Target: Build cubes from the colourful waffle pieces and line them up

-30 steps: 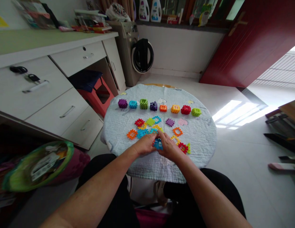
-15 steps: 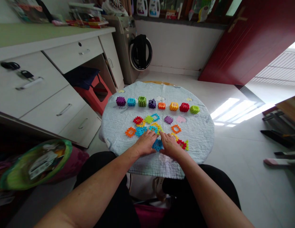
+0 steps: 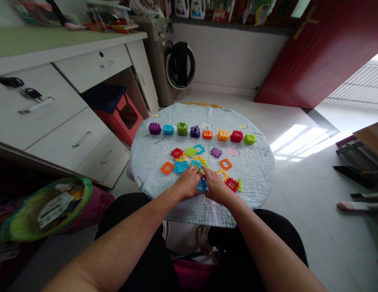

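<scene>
Left hand (image 3: 189,182) and right hand (image 3: 217,185) hold a tooth-edged blue plastic piece (image 3: 202,185).

No lettering is legible — the labels (image 3: 196,11) on the two white plastic bottles with handles (image 3: 182,9) are too small to read.

1. You have two hands here: your left hand (image 3: 188,183) and your right hand (image 3: 217,187).
2. Ahead of you runs one row of eight blocks (image 3: 182,129).
3. You have two orange pieces (image 3: 165,169) lying loose.
4. You have two red pieces (image 3: 230,182) clear of your hands.
5. You have one light purple piece (image 3: 216,152).
6. You have at least four blue pieces (image 3: 179,167); your hands hide the exact number.
7. Farther off, you have two white bottles (image 3: 197,9) and one washing machine (image 3: 160,56).
</scene>
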`<state>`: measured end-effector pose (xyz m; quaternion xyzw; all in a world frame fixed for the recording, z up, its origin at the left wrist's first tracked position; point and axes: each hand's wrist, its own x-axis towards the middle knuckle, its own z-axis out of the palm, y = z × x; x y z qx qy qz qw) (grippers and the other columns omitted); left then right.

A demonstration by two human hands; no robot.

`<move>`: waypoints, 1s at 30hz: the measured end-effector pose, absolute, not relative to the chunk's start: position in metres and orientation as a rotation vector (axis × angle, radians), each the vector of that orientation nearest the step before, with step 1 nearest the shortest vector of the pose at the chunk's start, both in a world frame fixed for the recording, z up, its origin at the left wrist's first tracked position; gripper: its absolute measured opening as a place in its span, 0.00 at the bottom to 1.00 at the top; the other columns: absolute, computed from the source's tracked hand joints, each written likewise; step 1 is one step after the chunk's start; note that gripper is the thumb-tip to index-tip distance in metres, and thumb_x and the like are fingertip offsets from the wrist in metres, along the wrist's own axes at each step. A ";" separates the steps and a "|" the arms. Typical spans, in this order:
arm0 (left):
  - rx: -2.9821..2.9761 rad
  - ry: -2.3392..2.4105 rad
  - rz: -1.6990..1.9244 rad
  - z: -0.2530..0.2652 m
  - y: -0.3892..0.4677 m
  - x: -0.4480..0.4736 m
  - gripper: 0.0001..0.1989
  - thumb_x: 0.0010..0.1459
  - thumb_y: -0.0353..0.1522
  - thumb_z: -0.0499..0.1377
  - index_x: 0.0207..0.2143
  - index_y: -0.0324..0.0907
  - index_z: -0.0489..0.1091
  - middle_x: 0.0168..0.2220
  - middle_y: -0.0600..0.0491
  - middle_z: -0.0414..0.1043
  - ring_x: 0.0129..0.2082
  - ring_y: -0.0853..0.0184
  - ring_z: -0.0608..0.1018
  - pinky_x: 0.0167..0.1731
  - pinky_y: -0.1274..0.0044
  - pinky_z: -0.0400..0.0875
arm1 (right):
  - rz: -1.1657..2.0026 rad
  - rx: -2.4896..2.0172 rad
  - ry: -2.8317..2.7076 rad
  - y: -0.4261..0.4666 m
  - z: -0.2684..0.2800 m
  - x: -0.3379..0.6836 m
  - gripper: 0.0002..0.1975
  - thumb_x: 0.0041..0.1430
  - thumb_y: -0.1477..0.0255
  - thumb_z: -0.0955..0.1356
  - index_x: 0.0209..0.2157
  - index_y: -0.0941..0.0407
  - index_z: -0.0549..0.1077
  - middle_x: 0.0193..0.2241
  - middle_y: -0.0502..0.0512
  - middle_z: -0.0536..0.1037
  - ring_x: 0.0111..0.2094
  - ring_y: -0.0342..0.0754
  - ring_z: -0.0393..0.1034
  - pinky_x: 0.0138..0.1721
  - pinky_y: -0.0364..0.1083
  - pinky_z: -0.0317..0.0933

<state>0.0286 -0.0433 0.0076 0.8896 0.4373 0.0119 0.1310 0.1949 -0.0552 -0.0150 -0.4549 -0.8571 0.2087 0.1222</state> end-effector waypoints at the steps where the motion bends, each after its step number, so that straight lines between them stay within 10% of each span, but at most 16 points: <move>1: 2.578 1.268 0.049 0.008 -0.043 0.028 0.25 0.46 0.38 0.64 0.47 0.40 0.68 0.47 0.45 0.69 0.48 0.54 0.69 0.52 0.66 0.63 | 0.660 -1.295 -2.468 -0.055 -0.014 0.197 0.46 0.43 0.80 0.66 0.63 0.62 0.44 0.54 0.69 0.64 0.52 0.58 0.61 0.53 0.58 0.58; 30: 2.643 1.244 -0.039 0.017 -0.047 0.033 0.17 0.41 0.38 0.64 0.35 0.43 0.72 0.41 0.45 0.72 0.45 0.52 0.70 0.46 0.63 0.64 | 0.614 -1.568 -1.882 -0.024 0.006 0.250 0.34 0.49 0.74 0.63 0.59 0.57 0.54 0.41 0.60 0.71 0.35 0.48 0.69 0.40 0.52 0.66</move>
